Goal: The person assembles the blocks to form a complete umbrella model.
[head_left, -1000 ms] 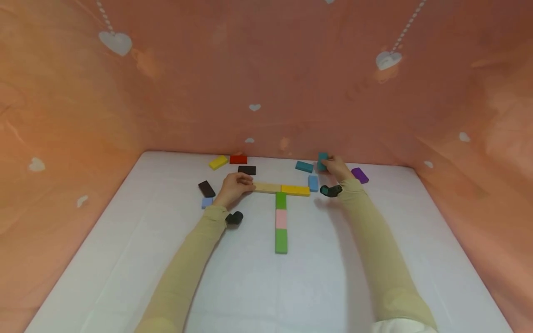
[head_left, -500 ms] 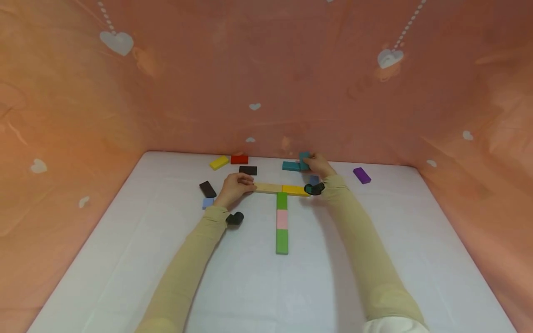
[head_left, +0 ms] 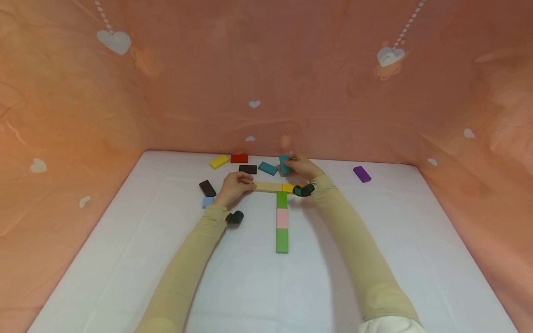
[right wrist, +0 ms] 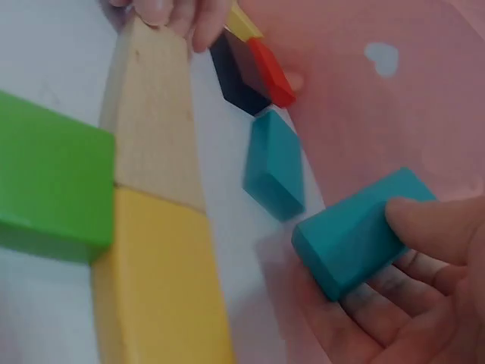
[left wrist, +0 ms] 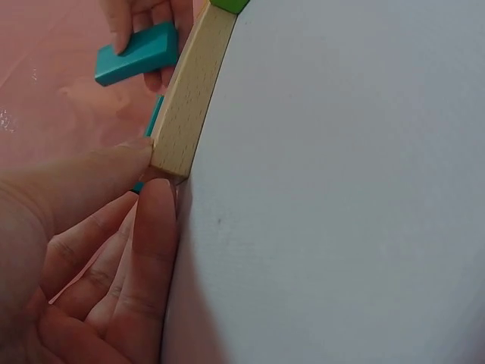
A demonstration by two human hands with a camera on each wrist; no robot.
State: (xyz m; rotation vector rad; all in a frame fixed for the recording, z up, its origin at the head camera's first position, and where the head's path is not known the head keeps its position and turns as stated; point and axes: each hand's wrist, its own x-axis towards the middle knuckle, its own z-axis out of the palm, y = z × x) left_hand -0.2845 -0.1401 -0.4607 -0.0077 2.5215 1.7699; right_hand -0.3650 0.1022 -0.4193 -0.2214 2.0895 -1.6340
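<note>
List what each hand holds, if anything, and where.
Right hand: a teal block, thumb on a broad face near one end, fingers beneath. Left hand: touches the outer end of the plain wooden block; grip unclear.

The teal rectangular block [head_left: 285,164] pinched in the right hand [head_left: 305,167] has been carried leftward along the back of the desk [head_left: 237,277]. A second teal rectangular block [head_left: 268,168] has been shifted likewise, to near the black rectangular block [head_left: 247,169]. The light blue rectangular block has been hidden behind the right wrist.
</note>
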